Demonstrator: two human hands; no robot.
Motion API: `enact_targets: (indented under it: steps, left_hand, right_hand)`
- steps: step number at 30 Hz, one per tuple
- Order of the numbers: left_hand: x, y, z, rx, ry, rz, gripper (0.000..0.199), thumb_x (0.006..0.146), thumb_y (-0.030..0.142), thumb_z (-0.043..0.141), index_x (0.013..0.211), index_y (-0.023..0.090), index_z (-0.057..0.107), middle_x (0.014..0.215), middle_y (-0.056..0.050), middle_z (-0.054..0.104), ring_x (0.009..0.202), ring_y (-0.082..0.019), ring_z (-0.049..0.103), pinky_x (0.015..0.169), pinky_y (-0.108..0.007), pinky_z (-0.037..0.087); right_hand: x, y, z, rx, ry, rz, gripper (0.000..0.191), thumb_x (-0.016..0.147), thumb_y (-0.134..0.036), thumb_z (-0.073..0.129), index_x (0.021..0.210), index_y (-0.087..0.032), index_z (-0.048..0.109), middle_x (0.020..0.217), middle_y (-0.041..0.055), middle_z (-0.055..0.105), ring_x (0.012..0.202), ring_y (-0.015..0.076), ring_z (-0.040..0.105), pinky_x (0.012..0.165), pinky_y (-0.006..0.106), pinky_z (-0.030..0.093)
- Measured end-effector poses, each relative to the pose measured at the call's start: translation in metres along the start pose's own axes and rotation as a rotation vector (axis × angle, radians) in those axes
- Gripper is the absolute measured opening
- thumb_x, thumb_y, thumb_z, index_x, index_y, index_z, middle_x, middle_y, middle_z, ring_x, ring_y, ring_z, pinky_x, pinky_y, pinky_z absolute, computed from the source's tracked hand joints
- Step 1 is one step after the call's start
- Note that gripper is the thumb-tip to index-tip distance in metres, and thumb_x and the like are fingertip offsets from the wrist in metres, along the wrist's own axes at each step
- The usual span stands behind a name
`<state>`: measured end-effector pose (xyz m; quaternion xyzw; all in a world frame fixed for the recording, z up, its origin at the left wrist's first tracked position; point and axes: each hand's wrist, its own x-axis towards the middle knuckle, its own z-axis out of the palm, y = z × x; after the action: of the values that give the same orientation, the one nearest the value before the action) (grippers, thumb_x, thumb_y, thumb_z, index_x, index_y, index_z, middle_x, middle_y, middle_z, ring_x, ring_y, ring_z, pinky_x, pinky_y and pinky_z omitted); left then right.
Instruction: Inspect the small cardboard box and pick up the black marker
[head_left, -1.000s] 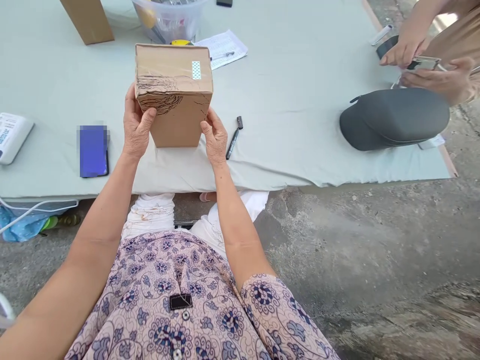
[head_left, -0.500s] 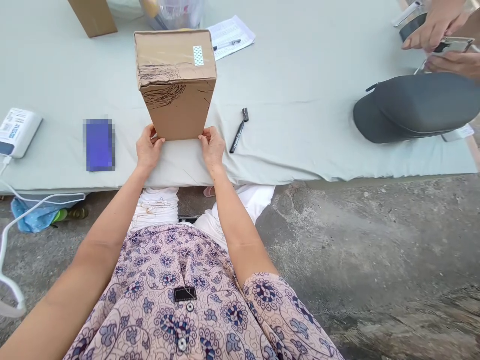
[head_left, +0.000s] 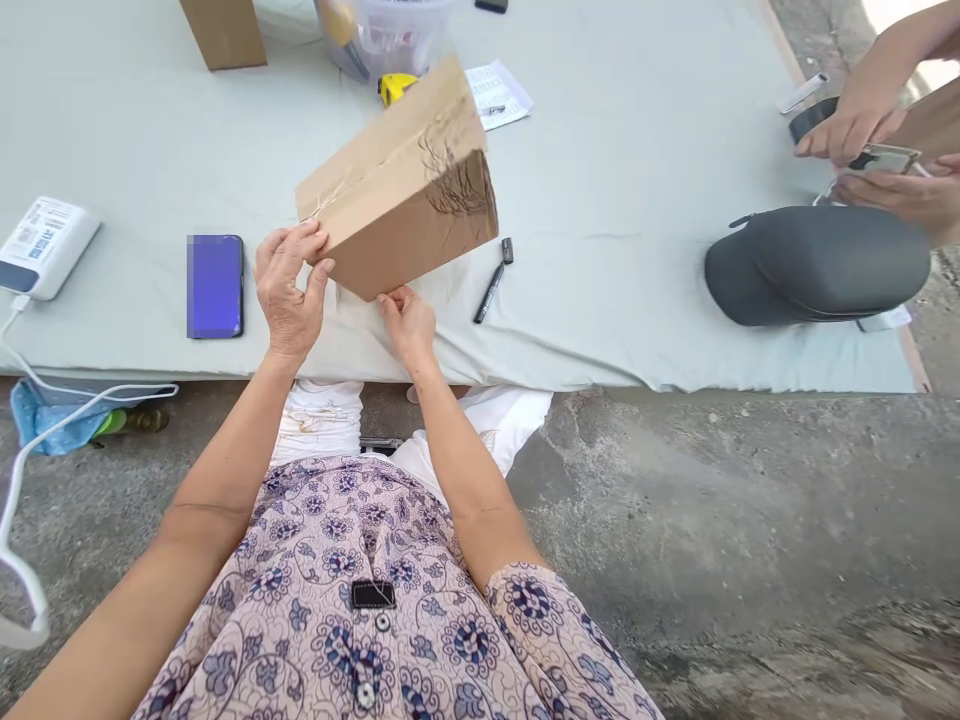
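A brown cardboard box [head_left: 397, 190] with dark scribbled lines near one end leans tilted over the cloth-covered table. My left hand [head_left: 291, 285] grips its near left corner, thumb and fingers closed on the edge. Lower down, my right hand [head_left: 407, 322] pinches the bottom near corner between thumb and fingers. Just right of the box lies a black marker pen [head_left: 493, 283], its cap on. A phone [head_left: 215, 287] with a blurred violet screen rests left of my left hand.
A white power bank [head_left: 49, 245] with a cable sits at the left. Behind the box are a yellow tape measure [head_left: 395, 88], a clear tub [head_left: 382, 35] and a printed sheet [head_left: 501, 95]. A dark case [head_left: 817, 265] stands right, near another person's hands [head_left: 862, 135] holding a phone.
The box has gone from standing upright to tilted and turned, its scribbled end now towards the right. My left hand has moved up its corner; my right hand has shifted left and down.
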<state>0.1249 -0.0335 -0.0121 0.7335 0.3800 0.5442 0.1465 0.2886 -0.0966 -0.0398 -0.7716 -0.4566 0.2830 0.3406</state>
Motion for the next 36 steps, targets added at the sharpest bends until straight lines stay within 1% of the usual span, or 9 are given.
enact_targets:
  steps: [3,8,11,14,18,23,28,32,36]
  left_hand:
    - [0.004,0.012,0.008,0.022,-0.109,0.065,0.021,0.093,0.043,0.066,0.11,0.035,0.072,0.128,-0.001,0.072,0.129,-0.029,0.059,0.114,-0.058,0.045]
    - [0.014,0.013,0.034,-0.136,-0.297,-0.001,0.028,0.096,0.05,0.056,0.116,0.035,0.069,0.138,-0.002,0.066,0.138,-0.029,0.053,0.121,-0.055,0.039]
    - [0.021,0.009,0.038,-0.192,-0.313,-0.032,0.028,0.094,0.052,0.059,0.114,0.035,0.069,0.137,-0.002,0.066,0.141,-0.03,0.05,0.123,-0.056,0.036]
    - [0.023,0.007,0.038,-0.23,-0.311,-0.055,0.029,0.093,0.053,0.061,0.114,0.035,0.068,0.136,-0.003,0.066,0.141,-0.03,0.05,0.123,-0.058,0.034]
    - [0.019,0.007,0.041,-0.277,-0.306,-0.072,0.031,0.092,0.056,0.06,0.115,0.037,0.067,0.139,-0.002,0.064,0.142,-0.029,0.047,0.125,-0.058,0.032]
    - [0.016,0.008,0.047,-0.272,-0.28,-0.089,0.032,0.091,0.058,0.06,0.113,0.036,0.067,0.138,-0.003,0.064,0.142,-0.03,0.047,0.125,-0.06,0.031]
    - [0.014,0.009,0.049,-0.272,-0.247,-0.099,0.031,0.091,0.058,0.06,0.114,0.036,0.066,0.137,-0.004,0.065,0.142,-0.029,0.047,0.124,-0.058,0.034]
    - [0.011,0.011,0.045,-0.297,-0.239,-0.133,0.032,0.092,0.057,0.06,0.114,0.036,0.065,0.137,-0.004,0.064,0.142,-0.03,0.047,0.121,-0.056,0.038]
    - [0.007,0.014,0.037,-0.301,-0.23,-0.148,0.031,0.091,0.055,0.062,0.115,0.036,0.064,0.139,-0.004,0.062,0.143,-0.03,0.045,0.12,-0.054,0.04]
  right_hand:
    - [-0.013,-0.018,0.009,-0.14,-0.132,-0.103,0.025,0.098,-0.038,0.052,0.094,-0.023,0.071,0.092,0.0094,0.078,0.09,0.0296,0.07,0.084,0.04,0.05]
    - [-0.031,-0.034,0.003,-0.17,-0.217,-0.217,0.024,0.098,-0.036,0.05,0.093,-0.023,0.07,0.09,0.0083,0.077,0.085,0.0292,0.07,0.079,0.039,0.051]
    - [-0.035,-0.026,-0.012,-0.074,-0.099,-0.273,0.026,0.099,-0.036,0.048,0.093,-0.024,0.07,0.089,0.0041,0.076,0.085,0.0229,0.07,0.083,0.035,0.052]
    - [-0.032,-0.008,-0.034,0.036,0.198,-0.346,0.031,0.101,-0.042,0.044,0.098,-0.024,0.069,0.096,0.004,0.074,0.094,0.0196,0.069,0.091,0.035,0.055]
    - [-0.011,0.014,-0.076,0.059,0.563,-0.421,0.045,0.1,-0.056,0.039,0.128,-0.027,0.061,0.134,0.0096,0.059,0.136,0.0276,0.054,0.107,0.054,0.051]
    - [0.036,0.024,-0.11,0.145,0.448,-0.38,0.06,0.097,-0.066,0.04,0.143,-0.028,0.047,0.154,0.0123,0.042,0.156,0.0324,0.028,0.115,0.064,0.042]
    - [0.059,0.034,-0.101,0.142,0.436,-0.412,0.058,0.096,-0.065,0.043,0.141,-0.028,0.048,0.15,0.0123,0.045,0.152,0.0297,0.036,0.119,0.062,0.039]
    - [0.047,0.037,-0.095,0.063,0.451,-0.478,0.055,0.095,-0.061,0.05,0.138,-0.028,0.051,0.146,0.0128,0.045,0.149,0.031,0.038,0.113,0.064,0.045]
    - [0.029,0.024,-0.084,0.053,0.472,-0.409,0.067,0.086,-0.067,0.061,0.138,-0.025,0.048,0.149,0.0157,0.039,0.153,0.0366,0.028,0.109,0.067,0.047]
